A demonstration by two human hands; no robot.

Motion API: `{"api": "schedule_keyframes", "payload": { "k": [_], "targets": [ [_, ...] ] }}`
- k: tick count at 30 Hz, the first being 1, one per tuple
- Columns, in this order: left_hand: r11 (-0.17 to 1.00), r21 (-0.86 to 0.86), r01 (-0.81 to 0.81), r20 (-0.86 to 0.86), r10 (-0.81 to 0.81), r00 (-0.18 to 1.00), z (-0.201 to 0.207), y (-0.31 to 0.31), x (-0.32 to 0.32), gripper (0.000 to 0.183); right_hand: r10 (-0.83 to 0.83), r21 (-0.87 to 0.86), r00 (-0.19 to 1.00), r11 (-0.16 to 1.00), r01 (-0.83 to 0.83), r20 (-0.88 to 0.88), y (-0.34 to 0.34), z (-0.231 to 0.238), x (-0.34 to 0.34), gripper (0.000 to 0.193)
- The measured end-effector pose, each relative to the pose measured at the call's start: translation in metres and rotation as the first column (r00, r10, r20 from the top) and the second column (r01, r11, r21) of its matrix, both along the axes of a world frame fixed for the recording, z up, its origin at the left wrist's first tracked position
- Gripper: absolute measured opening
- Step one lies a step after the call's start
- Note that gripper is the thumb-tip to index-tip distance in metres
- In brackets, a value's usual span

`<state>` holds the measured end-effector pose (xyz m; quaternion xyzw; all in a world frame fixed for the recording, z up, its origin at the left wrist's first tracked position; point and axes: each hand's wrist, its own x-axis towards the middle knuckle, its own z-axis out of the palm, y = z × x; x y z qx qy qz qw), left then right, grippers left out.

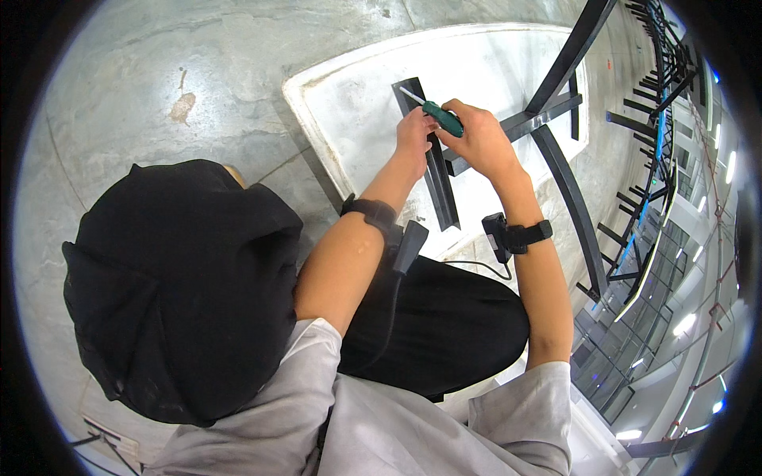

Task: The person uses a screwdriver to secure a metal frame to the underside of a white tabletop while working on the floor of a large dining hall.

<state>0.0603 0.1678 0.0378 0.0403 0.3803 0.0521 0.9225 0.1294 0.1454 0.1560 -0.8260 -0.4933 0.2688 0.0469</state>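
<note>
A screwdriver (pixel 446 120) with a green handle and a pale metal shaft is gripped in my right hand (pixel 484 144). Its shaft points up and to the left, over the far end of a black metal bar (pixel 440 186). My left hand (pixel 413 143) is closed at the bar, its fingertips close to the front of the screwdriver handle. Whatever those fingertips pinch is hidden. The bar joins a black metal frame (pixel 520 125), with one leg (pixel 573 51) rising at the far right and a curved-looking one (pixel 567 186) running toward me.
Beneath the frame lies a white panel (pixel 337 87) on the grey concrete floor (pixel 230 63). Black straps with small devices (pixel 496 236) circle both my forearms, and a cable (pixel 480 264) trails over my knee. Rows of black metal frames (pixel 635 119) stand farther right.
</note>
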Motion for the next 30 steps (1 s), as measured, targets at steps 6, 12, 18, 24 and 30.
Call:
{"api": "schedule_keyframes", "payload": {
  "k": [6,12,18,24,30],
  "targets": [
    [0.992,-0.027,-0.12,0.063,0.122,0.991,-0.001,0.001,0.0,0.03,0.043,-0.022,0.998,0.999,-0.042,0.034,0.002,-0.001,-0.004,0.021],
    [0.977,-0.073,-0.202,0.029,0.205,0.978,0.004,0.0,-0.001,0.025,0.078,-0.031,0.993,0.997,-0.075,0.083,0.002,-0.002,-0.011,0.019],
    [0.987,-0.039,-0.157,0.014,0.158,0.987,0.002,0.0,-0.002,0.025,-0.082,-0.069,0.995,0.994,0.086,0.064,0.001,-0.007,-0.012,0.024],
    [0.982,-0.066,-0.179,0.161,0.187,0.969,0.004,0.004,-0.002,0.032,-0.248,0.022,0.969,0.969,0.248,-0.005,0.015,-0.006,-0.002,0.032],
    [0.994,-0.045,-0.102,0.108,0.106,0.988,0.002,0.009,-0.005,0.043,-0.575,-0.352,0.798,0.795,0.494,-0.18,0.047,-0.002,0.017,0.021]
  ]
}}
